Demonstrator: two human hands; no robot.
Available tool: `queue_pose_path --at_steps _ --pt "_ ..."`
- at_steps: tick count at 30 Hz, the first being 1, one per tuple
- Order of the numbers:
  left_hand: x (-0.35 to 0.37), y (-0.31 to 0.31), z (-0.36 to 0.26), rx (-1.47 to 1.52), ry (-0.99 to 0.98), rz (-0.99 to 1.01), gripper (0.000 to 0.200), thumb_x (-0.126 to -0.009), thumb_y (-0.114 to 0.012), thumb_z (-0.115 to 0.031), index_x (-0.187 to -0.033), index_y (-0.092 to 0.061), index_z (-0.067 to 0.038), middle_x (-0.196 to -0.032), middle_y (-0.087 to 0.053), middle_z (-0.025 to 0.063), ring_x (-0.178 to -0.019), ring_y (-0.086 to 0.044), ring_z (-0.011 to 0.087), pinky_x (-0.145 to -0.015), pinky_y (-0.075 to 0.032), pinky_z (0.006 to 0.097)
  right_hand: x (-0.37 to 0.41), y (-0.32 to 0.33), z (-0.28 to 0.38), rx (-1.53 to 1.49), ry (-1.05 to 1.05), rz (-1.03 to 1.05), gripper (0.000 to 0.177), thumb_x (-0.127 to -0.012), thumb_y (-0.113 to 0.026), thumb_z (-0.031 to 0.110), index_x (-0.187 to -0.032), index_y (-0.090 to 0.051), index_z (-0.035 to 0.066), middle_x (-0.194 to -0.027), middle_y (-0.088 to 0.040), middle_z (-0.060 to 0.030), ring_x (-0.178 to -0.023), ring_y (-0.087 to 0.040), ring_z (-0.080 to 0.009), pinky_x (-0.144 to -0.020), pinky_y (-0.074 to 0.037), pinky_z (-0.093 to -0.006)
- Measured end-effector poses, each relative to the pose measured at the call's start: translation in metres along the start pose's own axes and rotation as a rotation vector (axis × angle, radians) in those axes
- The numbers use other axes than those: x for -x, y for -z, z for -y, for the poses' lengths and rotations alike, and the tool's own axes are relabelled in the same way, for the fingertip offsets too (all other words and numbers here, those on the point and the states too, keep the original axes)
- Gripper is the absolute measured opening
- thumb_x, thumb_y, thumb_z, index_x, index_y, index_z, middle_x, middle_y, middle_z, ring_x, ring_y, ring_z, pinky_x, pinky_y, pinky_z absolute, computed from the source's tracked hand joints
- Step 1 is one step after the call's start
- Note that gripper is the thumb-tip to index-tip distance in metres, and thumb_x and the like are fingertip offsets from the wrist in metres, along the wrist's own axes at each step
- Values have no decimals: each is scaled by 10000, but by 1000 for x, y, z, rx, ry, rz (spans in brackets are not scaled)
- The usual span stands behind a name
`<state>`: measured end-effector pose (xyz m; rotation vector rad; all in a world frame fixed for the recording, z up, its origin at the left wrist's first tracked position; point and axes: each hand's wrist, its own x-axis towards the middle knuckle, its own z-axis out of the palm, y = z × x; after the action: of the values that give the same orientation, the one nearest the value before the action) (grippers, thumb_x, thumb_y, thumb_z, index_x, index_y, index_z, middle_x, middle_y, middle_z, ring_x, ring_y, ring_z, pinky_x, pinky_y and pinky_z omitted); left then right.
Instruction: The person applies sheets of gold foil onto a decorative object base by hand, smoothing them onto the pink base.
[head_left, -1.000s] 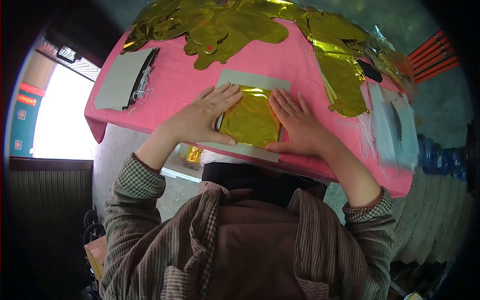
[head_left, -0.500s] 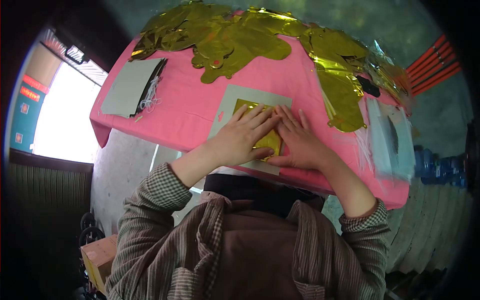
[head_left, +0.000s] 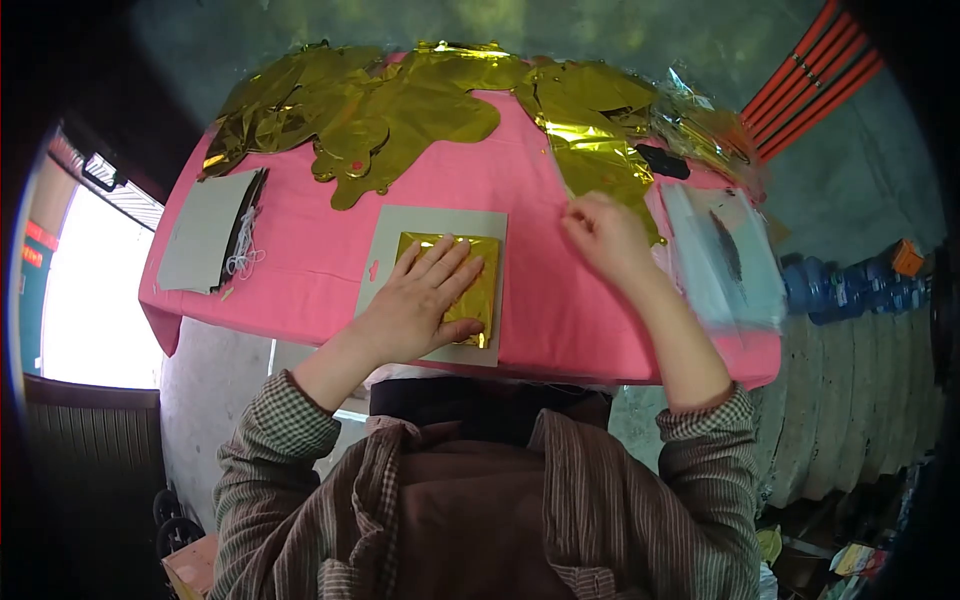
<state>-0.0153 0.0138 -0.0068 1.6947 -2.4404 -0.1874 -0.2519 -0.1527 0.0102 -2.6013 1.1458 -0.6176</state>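
My left hand (head_left: 412,310) lies with spread fingers on a folded square of shiny gold foil (head_left: 486,268). Under the foil is a grey card (head_left: 385,235) with a small red-looking cutout near its left edge. My right hand (head_left: 606,240) is off the card, over the right part of the table, beside a large flat gold foil shape (head_left: 605,160). Its fingers are curled in; whatever they hold, if anything, is hidden.
A pink cloth (head_left: 300,240) covers the table. A stack of grey cards (head_left: 208,230) with white string (head_left: 243,255) lies at left. More gold foil (head_left: 405,130) spreads along the back. Clear plastic bags (head_left: 735,275) and a black object (head_left: 663,160) are at right.
My right hand has lifted off the gold foil and moved right, its fingers curling. My left hand stays on the foil. The whole view has shifted as the head turned.
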Motion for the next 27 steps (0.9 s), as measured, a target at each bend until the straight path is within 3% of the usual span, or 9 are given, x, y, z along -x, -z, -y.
queue_pose_path --at_steps 6,8,11,14,16,19,21,23,27 --pt "1 -1 0 16 6 6 742 -877 -534 -513 -1445 -303 -96 -1487 -286 159 -1411 -193 314 -1134 -146 494 -19 -10 -28 356 -181 45 173 -793 -622 181 -790 -635 9 -815 -654 -199 -793 -636 -369 -713 -509 -458" --pt "0 -2 1 -19 -20 -21 739 -896 -462 -566 -1434 -316 -80 -1472 -314 174 -1405 -207 322 -1133 -154 496 -25 -7 -26 360 -226 132 179 -770 -621 163 -849 -648 4 -871 -649 -219 -805 -654 -356 -709 -530 -448" --pt "1 -2 1 -17 -15 -13 739 -898 -455 -568 -1436 -312 -82 -1471 -315 173 -1406 -204 320 -1131 -156 497 -30 -2 -24 317 -340 210 183 -761 -620 153 -860 -650 2 -893 -653 -220 -835 -654 -363 -726 -530 -444" --pt "1 -2 1 -3 -15 -24 737 -898 -451 -570 -1438 -309 -89 -1471 -313 173 -1407 -202 320 -1130 -157 499 -30 7 -9 372 -295 163 177 -761 -613 160 -858 -651 18 -882 -656 -196 -835 -648 -357 -735 -524 -447" --pt "1 -4 2 -8 -14 -23 738 -897 -451 -572 -1440 -308 -93 -1472 -309 173 -1406 -202 321 -1129 -159 499 -30 6 10 185 -31 76 159 -765 -602 178 -819 -629 31 -843 -650 -165 -818 -641 -339 -726 -514 -441" --pt "-1 -4 1 -15 -14 -15 738 -894 -454 -575 -1441 -308 -101 -1474 -306 170 -1405 -203 321 -1127 -162 500 -34 -23 33 27 95 146 131 -771 -595 181 -799 -601 53 -781 -621 -123 -756 -617 -318 -678 -487 -426" --pt "0 -3 2 -18 2 -7 738 -893 -455 -576 -1441 -308 -104 -1473 -305 168 -1405 -204 321 -1127 -163 499 -38 -44 42 -34 314 139 98 -782 -591 150 -799 -607 55 -791 -608 -117 -764 -610 -307 -676 -485 -413" --pt "0 -4 2 25 -6 -37 721 -846 -584 -479 -1415 -357 -97 -1460 -323 156 -1393 -231 311 -1124 -183 466 -39 -61 45 -80 333 123 85 -784 -588 132 -803 -613 54 -794 -602 -109 -768 -607 -302 -672 -484 -407" --pt "-3 2 4 102 4 -7 713 -859 -527 -549 -1395 -386 -100 -1459 -320 165 -1402 -209 318 -1126 -165 496 -36 -61 49 -130 341 154 83 -782 -558 111 -797 -630 74 -808 -586 -115 -784 -611 -314 -683 -487 -429"
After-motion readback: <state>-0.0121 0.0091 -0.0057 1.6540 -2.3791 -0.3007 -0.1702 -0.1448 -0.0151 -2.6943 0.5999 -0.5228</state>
